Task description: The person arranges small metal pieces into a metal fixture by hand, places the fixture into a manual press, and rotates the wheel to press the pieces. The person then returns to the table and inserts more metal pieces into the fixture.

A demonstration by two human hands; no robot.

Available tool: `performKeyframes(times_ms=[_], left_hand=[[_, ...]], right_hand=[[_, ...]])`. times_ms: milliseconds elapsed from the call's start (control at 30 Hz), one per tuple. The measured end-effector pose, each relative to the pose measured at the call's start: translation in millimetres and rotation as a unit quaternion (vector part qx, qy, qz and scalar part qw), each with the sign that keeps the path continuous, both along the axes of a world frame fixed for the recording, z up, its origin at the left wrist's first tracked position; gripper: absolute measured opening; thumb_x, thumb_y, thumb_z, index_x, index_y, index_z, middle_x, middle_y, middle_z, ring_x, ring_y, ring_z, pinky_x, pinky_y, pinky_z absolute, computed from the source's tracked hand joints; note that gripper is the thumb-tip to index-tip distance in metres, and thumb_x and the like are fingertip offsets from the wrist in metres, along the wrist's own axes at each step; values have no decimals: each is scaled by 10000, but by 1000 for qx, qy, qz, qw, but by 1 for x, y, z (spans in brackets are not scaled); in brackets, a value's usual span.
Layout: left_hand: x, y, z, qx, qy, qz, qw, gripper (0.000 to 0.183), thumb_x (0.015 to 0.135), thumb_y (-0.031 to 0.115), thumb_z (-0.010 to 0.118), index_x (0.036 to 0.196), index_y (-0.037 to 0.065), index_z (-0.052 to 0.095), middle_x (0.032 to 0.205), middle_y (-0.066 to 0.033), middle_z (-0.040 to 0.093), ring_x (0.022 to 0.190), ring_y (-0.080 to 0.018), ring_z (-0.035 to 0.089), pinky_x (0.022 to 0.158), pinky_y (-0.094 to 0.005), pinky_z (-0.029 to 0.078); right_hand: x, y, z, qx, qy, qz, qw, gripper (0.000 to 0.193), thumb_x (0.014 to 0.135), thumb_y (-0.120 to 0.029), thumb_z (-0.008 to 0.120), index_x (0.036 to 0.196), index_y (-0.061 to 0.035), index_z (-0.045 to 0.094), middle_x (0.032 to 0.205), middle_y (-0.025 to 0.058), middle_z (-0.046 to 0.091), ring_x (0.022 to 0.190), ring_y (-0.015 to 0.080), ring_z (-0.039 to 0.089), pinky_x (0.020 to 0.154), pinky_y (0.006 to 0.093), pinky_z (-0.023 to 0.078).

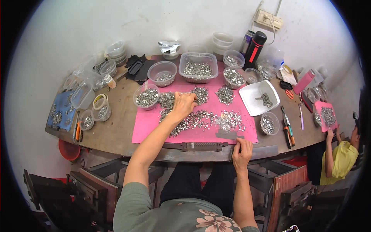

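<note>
Fingers of my left hand are bending down among the small metal pieces near the far part of the pink mat; their tips are partly hiding behind my knuckles, so I cannot tell whether they are pinching a piece or only touching. Thumb and fingertips of my right hand are closing on the near edge of a grey strip, which is lying flat by the mat's near edge, just below the loose pieces on the right. More pieces are sitting in separate heaps beyond my left hand, in the round tub to its left and in the square tub ahead. I am, as I judge it, sorting the spread into heaps. Next, this seems to be calling for a light, careful sweep, separating loose pieces without spilling them into the neighbouring heap, while the strip is staying under control.
</note>
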State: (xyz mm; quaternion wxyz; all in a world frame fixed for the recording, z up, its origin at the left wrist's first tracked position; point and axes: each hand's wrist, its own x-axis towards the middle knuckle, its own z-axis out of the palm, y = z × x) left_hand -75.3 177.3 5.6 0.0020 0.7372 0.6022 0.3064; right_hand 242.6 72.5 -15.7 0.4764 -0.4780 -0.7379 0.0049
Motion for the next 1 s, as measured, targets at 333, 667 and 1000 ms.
performKeyframes(times_ms=[333, 667, 1000], left_hand=[[11, 21, 0, 7, -62, -23, 998, 178, 877, 187, 732, 1008, 66, 734, 855, -120, 735, 812, -262, 677, 879, -408, 355], [42, -128, 37, 57, -119, -105, 986, 291, 857, 254, 787, 1098, 102, 730, 943, -46, 671, 902, -237, 596, 886, -385, 399], [55, -190, -11, 55, -55, 6, 997, 537, 764, 345, 854, 1217, 110, 690, 1095, -63, 583, 1018, -261, 521, 920, -425, 368]], right_hand=[[0, -1, -3, 24, -11, -3, 1000, 223, 818, 99, 622, 1002, -16, 677, 899, 139, 667, 843, 329, 625, 766, 431, 467], [4, 4, 1, 15, 2, 4, 1000, 203, 841, 96, 636, 1013, -3, 676, 913, 133, 677, 861, 324, 639, 800, 420, 489], [40, 28, 47, -106, 30, 35, 993, 180, 869, 30, 664, 1043, -13, 687, 967, 147, 655, 933, 339, 636, 847, 416, 507]])
